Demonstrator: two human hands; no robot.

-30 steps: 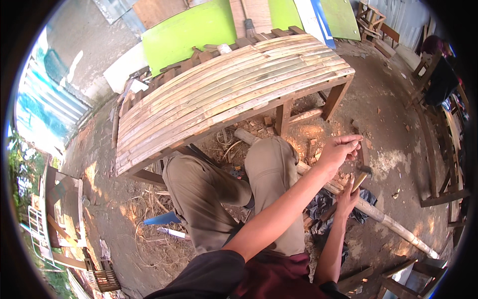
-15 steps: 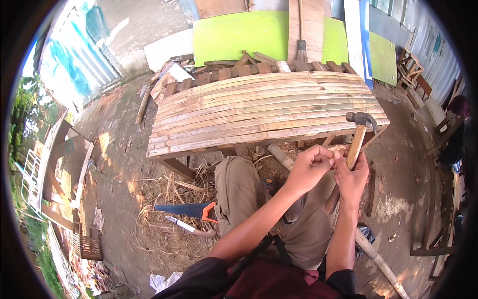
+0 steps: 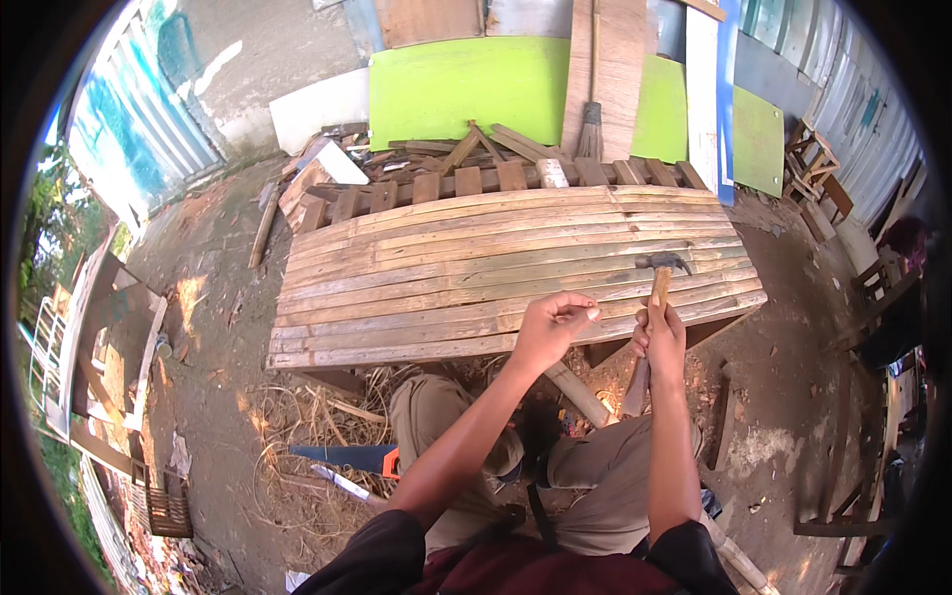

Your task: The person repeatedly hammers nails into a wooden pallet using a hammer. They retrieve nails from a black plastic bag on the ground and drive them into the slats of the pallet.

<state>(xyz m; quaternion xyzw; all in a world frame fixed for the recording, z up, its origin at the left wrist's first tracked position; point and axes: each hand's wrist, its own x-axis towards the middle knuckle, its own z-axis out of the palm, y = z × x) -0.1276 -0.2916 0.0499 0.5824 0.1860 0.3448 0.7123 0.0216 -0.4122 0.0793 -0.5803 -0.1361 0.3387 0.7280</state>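
Note:
My right hand [image 3: 661,344] is wrapped round the wooden handle of a claw hammer [image 3: 660,283], its dark metal head up over the slatted bamboo bench [image 3: 426,268]. To the left of it, my left hand [image 3: 557,329] is raised above the bench's near edge, thumb and fingertips pinched together. What the pinch holds, if anything, is too small to make out. The bench top is made of long split bamboo strips lying side by side. My knees are bent in front of it.
A handsaw [image 3: 347,457] with an orange handle lies on the ground at left among bamboo shavings, beside a long blade [image 3: 340,481]. A bamboo pole [image 3: 580,393] passes under the bench. Wood scraps and a broom [image 3: 591,129] stand behind. A wooden frame [image 3: 109,367] is far left.
My hands have parted: the left has moved left, away from the hammer. The right has shifted left and lower, bringing the hammer over the bench top. My view has tilted up slightly.

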